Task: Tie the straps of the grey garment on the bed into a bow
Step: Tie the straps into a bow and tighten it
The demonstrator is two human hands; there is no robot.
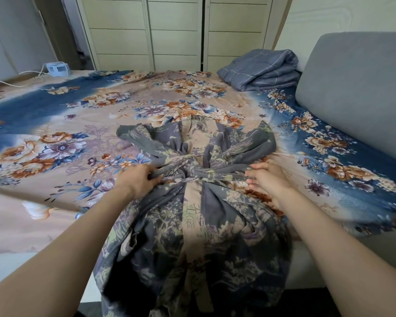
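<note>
With the garment (192, 216) at 6 o'clock on the bed (55, 124), the left hand (140, 179) grasping the 9 o'clock strap (161, 173) and the right hand (269, 180) the 3 o'clock strap (226, 174), an uneven pull may, I think, drag a loop through the knot (189, 171).

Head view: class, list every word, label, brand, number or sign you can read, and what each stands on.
No text can be read in this view.
grey garment: printed trees and buildings, no words.
floral bedsheet: flowers only.
small white device at the far left: any label is too small to read.
</note>
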